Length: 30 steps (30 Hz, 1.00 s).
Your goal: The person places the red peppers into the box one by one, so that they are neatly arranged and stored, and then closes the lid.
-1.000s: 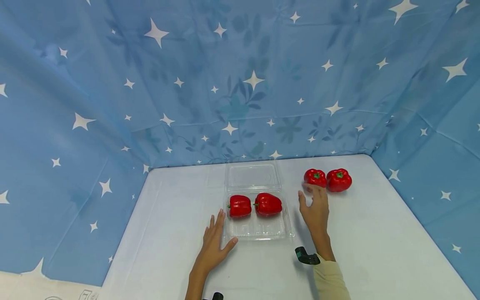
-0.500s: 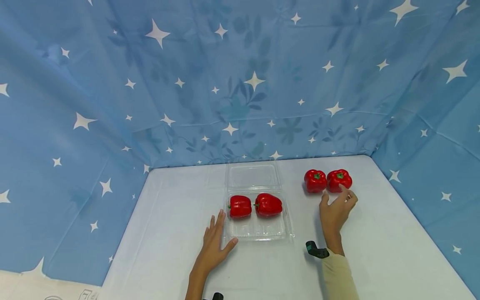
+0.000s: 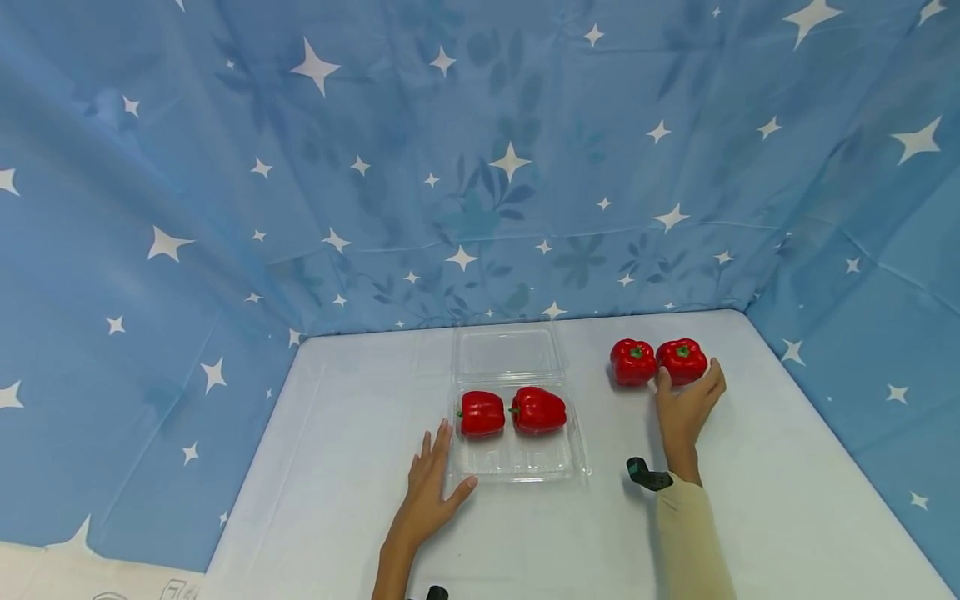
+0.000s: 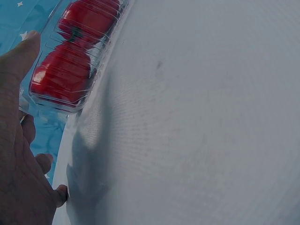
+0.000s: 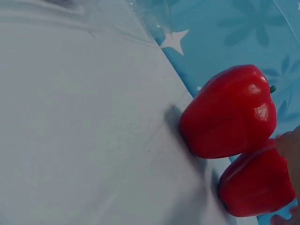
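Fingers and thumb of the right hand [image 3: 685, 412] curve round the right pepper [image 3: 681, 358] in the head view, thumb at its left side, fingertips at its right; how firmly they grip cannot be told. A second pepper [image 3: 632, 362] stands just left of it on the surface [image 3: 570, 533]. Straight, spread and free, the fingers of the left hand [image 3: 429, 493] lie beside the box [image 3: 517, 478], which holds a larger pepper [image 3: 538, 410] and a smaller pepper [image 3: 482, 413]; its lid [image 3: 504, 352] is laid back.

Left wrist view: the thumb stands apart from the fingers, the box beyond it.

Right wrist view: the hand, partly out of frame, overlaps the right pepper.
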### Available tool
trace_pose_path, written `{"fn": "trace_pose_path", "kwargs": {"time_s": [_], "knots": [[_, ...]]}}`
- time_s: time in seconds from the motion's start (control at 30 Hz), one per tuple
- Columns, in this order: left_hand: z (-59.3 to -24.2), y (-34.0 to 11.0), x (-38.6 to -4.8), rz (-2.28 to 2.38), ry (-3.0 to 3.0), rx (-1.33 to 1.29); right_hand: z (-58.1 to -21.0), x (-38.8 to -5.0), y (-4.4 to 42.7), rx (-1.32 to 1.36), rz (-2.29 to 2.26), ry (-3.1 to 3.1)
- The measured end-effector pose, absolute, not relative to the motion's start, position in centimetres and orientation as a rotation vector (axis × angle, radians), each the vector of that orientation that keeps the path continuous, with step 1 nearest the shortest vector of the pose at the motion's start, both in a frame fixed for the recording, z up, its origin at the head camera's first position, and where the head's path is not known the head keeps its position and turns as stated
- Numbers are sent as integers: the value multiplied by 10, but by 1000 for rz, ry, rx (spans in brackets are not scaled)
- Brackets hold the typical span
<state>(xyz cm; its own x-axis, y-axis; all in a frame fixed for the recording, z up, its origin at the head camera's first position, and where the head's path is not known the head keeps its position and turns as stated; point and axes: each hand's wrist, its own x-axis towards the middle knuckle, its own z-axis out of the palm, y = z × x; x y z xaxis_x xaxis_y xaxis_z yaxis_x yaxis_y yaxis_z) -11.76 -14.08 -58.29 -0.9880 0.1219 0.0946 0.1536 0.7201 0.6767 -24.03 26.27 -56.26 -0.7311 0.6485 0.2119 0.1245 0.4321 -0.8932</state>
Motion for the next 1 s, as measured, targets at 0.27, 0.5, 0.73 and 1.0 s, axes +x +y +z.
{"fn": "trace_pose_path", "kwargs": {"time_s": [0.27,0.5,0.73,1.0], "knots": [[-584,-140,-118,-1139,-2862,-233,-558,-248,270,-671,1339,-2207],[-584,-140,-117,-1140,-2857,-244,-558,-250,271,-704,1330,-2230],[-584,-140,-117,-1143,-2877,-224,-561,-251,269,-738,1335,-2186],[-583,-141,-117,-1170,-2880,-217,-568,-251,270,-759,1301,-2053]]}}
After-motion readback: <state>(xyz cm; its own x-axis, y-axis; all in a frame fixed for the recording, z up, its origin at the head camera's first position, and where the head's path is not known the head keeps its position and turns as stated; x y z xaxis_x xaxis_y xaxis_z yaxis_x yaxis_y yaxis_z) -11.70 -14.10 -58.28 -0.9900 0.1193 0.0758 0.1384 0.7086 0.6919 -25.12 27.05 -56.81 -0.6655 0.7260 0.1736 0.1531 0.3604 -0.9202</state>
